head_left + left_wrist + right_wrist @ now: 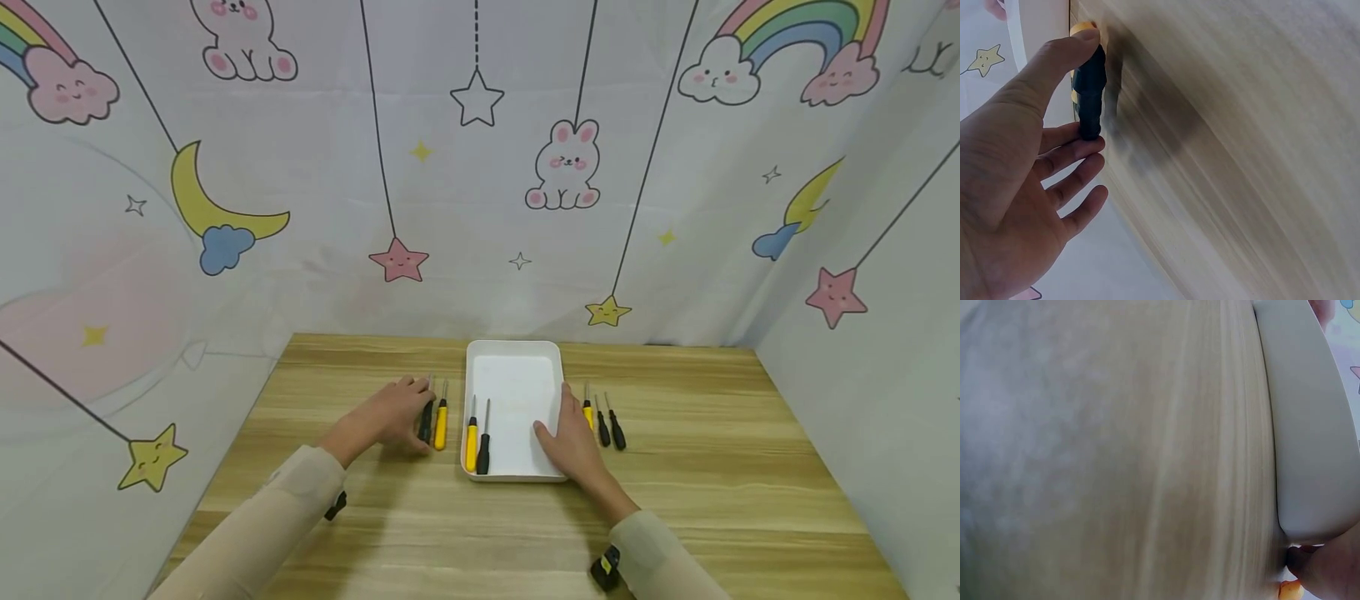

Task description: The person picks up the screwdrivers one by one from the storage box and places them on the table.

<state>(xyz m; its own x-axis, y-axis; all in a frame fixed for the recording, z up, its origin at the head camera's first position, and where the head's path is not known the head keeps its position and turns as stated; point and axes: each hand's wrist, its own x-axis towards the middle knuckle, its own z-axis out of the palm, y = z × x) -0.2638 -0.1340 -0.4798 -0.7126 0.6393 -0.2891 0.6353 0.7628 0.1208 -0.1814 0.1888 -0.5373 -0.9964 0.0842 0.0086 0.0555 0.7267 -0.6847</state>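
Observation:
My left hand (pixel 397 412) is at a black-handled screwdriver (pixel 426 423) left of the tray. In the left wrist view, thumb and fingertips pinch its dark handle (pixel 1090 94) between them, and the other fingers are spread. Beside it lies a yellow-handled screwdriver (pixel 441 427), partly behind the black one in that view. My right hand (pixel 576 442) grips the right side of the white tray (pixel 517 383), thumb over the rim, fingers along the outer wall. Inside the tray, at its left, rest a yellow screwdriver (pixel 472 446) and a black screwdriver (pixel 483 454).
To the right of the tray lie another yellow screwdriver (pixel 588 415), partly covered by my right hand, and two black screwdrivers (pixel 603 431) (pixel 617 433). The wooden table (pixel 435 533) ends at a printed fabric backdrop (pixel 330 275).

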